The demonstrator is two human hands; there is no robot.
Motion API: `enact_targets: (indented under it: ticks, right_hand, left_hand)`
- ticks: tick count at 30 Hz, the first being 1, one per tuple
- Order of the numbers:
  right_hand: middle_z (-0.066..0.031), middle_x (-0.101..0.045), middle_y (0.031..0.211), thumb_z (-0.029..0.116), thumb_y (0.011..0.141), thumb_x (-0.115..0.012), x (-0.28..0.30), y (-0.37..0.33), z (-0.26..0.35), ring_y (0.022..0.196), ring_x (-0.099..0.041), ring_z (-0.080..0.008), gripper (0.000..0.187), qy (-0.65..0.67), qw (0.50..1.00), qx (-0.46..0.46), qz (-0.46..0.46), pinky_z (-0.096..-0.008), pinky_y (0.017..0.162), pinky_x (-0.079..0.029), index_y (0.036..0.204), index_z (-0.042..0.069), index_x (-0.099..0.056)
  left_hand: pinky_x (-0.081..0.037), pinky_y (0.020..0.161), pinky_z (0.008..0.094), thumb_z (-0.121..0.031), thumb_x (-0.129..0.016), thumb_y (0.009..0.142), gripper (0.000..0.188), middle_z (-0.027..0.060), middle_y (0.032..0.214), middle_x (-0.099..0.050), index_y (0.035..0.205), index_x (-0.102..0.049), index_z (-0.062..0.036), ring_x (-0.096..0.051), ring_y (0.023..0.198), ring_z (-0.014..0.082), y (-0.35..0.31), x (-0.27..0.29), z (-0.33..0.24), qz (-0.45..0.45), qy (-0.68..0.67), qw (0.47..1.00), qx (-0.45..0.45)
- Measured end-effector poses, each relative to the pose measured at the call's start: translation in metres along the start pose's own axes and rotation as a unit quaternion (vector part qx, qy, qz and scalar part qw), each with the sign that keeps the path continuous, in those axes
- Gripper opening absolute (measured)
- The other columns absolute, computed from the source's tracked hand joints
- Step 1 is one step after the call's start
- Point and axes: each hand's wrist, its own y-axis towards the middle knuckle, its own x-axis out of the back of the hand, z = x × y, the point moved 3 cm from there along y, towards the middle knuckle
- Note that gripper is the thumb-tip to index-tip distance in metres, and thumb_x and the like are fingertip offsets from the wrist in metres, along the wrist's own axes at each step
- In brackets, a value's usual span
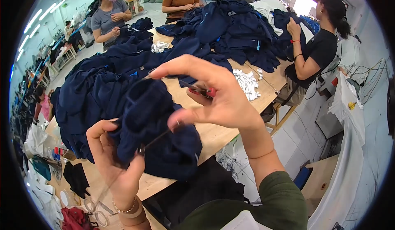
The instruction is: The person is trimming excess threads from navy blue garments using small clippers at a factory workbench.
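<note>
A navy blue garment [146, 106] hangs bunched in front of me above the table, partly blurred. My left hand [119, 170] is closed on its near left side, thumb and fingers pinching the cloth. Curled fingers of my right hand [234, 96] keep a small pair of red-handled thread snips [210, 92] against the palm. The index finger and thumb of that hand are spread apart, with the index tip at the garment's upper edge. A thin dark strand [158, 138] runs between my two thumbs; I cannot tell whether it is thread or trim.
Large heaps of navy garments [98, 102] cover much of the wooden table [222, 137]. White scraps [247, 84] lie on the right side. Co-workers stand at the far side and to the right [317, 53]. Tape rolls [101, 218] and a red cloth [76, 218] sit at lower left.
</note>
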Motion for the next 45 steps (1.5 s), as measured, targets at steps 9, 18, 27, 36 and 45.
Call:
enact_targets:
  ticks: [9,18,27,36,45]
  right_hand:
    - [-0.0095,-0.065,0.078,0.012,0.067,-0.079,-0.037,-0.015,-0.03,0.069,-0.062,-0.0152,0.036,0.091,0.983,-0.041,0.154,-0.0292,0.062,-0.048,0.098,-0.001,-0.066]
    - [-0.0174,-0.065,0.076,0.024,0.073,-0.071,0.049,0.123,-0.083,0.071,-0.065,-0.0311,0.032,-0.33,0.888,0.131,-0.292,-0.0349,0.068,-0.05,0.094,0.001,-0.064]
    - [-0.0115,-0.066,0.087,0.021,0.082,-0.076,0.125,0.135,-0.161,0.079,-0.064,-0.0242,0.031,-0.338,0.829,0.186,-0.405,-0.0311,0.075,-0.049,0.104,0.003,-0.063]
    - [-0.0168,-0.069,0.09,0.007,0.091,-0.051,0.077,-0.087,-0.347,0.085,-0.068,-0.0323,0.02,-0.444,0.824,-0.322,-0.141,-0.0406,0.073,-0.052,0.099,0.006,-0.069]
    - [-0.0086,-0.064,0.109,0.003,0.091,-0.058,-0.108,-0.096,-0.307,0.082,-0.06,-0.0112,0.037,0.061,0.915,-0.36,-0.174,-0.0245,0.061,-0.048,0.128,0.006,-0.057]
  left_hand:
    - [-0.044,0.092,0.0267,0.007,-0.063,0.075,0.066,0.0169,0.118,-0.055,0.133,-0.034,-0.0012,-0.056,0.107,0.0178,-0.014,-0.003,0.011,0.108,-0.145,0.978,0.104]
    - [-0.044,0.095,0.0258,0.005,-0.053,0.09,0.035,0.0092,0.12,-0.058,0.124,-0.051,-0.0009,-0.056,0.107,0.015,-0.075,0.043,0.126,-0.053,-0.07,0.972,0.218]
    - [-0.046,0.086,0.0269,0.001,-0.054,0.09,0.019,0.0064,0.107,-0.064,0.107,-0.062,0.0007,-0.059,0.103,0.0142,-0.137,0.066,0.164,-0.079,0.056,0.955,0.279]
    - [-0.044,0.094,0.0386,0.0,-0.066,0.079,0.025,0.0152,0.113,-0.056,0.104,-0.062,-0.0014,-0.055,0.107,0.0334,-0.133,0.064,0.198,-0.032,0.29,0.944,0.151]
    - [-0.04,0.087,0.0461,-0.034,-0.07,0.082,0.044,0.0101,0.111,-0.062,0.114,-0.062,-0.0051,-0.053,0.112,0.0312,-0.009,0.039,0.272,-0.104,0.561,0.803,0.17]
